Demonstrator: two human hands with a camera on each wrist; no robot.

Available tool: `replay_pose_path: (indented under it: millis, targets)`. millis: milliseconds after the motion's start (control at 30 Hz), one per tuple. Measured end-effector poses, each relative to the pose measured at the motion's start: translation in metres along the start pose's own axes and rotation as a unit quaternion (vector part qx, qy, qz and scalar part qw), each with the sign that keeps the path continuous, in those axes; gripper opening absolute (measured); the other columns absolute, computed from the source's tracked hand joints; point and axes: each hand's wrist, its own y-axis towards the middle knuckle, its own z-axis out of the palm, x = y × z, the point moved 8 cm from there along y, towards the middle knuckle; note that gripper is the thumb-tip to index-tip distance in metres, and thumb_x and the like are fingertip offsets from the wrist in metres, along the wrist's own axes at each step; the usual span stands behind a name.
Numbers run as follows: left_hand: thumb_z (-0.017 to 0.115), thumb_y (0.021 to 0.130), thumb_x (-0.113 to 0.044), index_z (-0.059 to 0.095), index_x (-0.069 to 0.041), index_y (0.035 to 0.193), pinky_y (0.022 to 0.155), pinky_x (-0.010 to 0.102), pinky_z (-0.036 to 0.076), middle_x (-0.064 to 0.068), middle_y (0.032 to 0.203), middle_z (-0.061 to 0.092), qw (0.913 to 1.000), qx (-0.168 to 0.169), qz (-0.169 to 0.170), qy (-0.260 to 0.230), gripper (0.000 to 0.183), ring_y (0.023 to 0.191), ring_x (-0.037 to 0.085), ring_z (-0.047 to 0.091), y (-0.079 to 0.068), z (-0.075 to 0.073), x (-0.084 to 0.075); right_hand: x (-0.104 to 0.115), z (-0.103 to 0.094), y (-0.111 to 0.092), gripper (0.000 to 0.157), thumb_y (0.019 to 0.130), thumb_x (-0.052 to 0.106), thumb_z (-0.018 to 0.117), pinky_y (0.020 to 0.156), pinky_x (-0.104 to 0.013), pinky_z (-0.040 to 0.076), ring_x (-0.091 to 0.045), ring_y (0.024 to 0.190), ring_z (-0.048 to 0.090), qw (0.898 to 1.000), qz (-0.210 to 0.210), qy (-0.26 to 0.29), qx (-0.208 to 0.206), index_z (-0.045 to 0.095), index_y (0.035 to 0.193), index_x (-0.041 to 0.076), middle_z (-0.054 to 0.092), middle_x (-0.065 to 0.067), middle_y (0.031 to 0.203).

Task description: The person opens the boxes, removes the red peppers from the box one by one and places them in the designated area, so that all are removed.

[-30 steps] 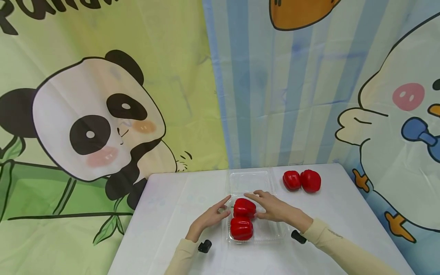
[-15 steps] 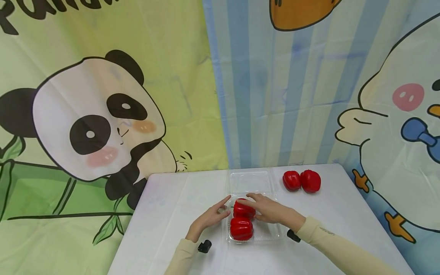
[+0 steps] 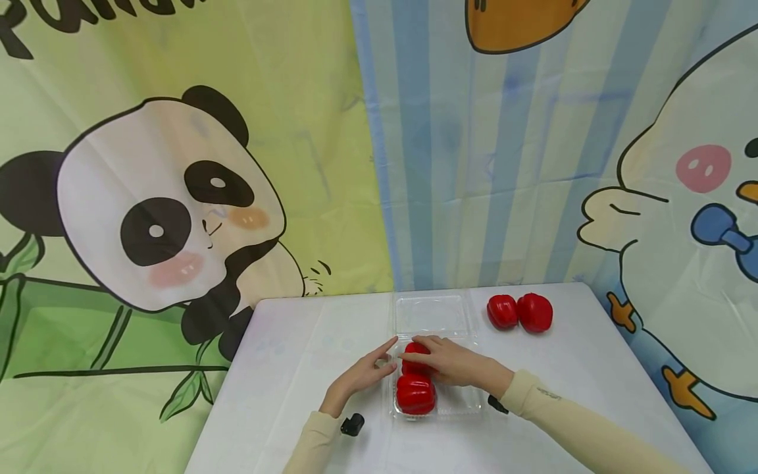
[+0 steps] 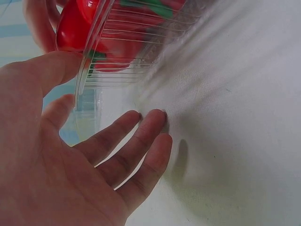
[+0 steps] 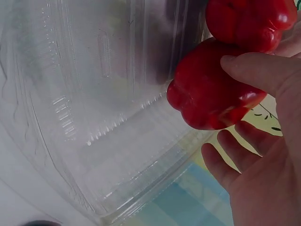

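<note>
Two red bell peppers lie in the left half of a clear plastic clamshell box [image 3: 464, 398]: a near pepper [image 3: 416, 395] and a far pepper [image 5: 202, 94]. My right hand [image 3: 462, 364] grips the far one, its thumb on one side and fingers reaching round the other, partly hiding it in the head view. At the box's left side is my left hand [image 3: 358, 378], with thumb and index finger spread at the rim [image 4: 81, 87] and the other fingers extended beside the ribbed wall. Green stems show through that wall in the left wrist view.
The box's lid [image 3: 432, 313] lies folded back behind it. Two more red peppers, a smaller pepper [image 3: 502, 311] and a larger pepper [image 3: 535, 313], sit side by side at the back right of the white table [image 3: 296, 342]. Printed curtains [image 3: 320, 197] hang behind the table.
My right hand has moved left and slightly nearer, over the far pepper, its fingers coming round it. The left hand and the peppers have stayed in place.
</note>
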Motion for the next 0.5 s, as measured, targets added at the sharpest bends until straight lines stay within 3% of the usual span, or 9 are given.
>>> replay_pose_path:
  millis: [500]
  targets:
    - [0.056, 0.100, -0.044, 0.029, -0.032, 0.159, 0.097, 0.056, 0.053, 0.016, 0.139, 0.056, 0.9999, -0.003, 0.005, 0.011, 0.066, 0.112, 0.030, 0.062, 0.002, 0.000, 0.003, 0.001, 0.012, 0.010, 0.096, 0.075, 0.016, 0.088, 0.109, -0.058, 0.045, -0.034, 0.144, 0.035, 1.000, 0.002, -0.028, 0.003, 0.036, 0.154, 0.035, 0.039, -0.013, 0.157]
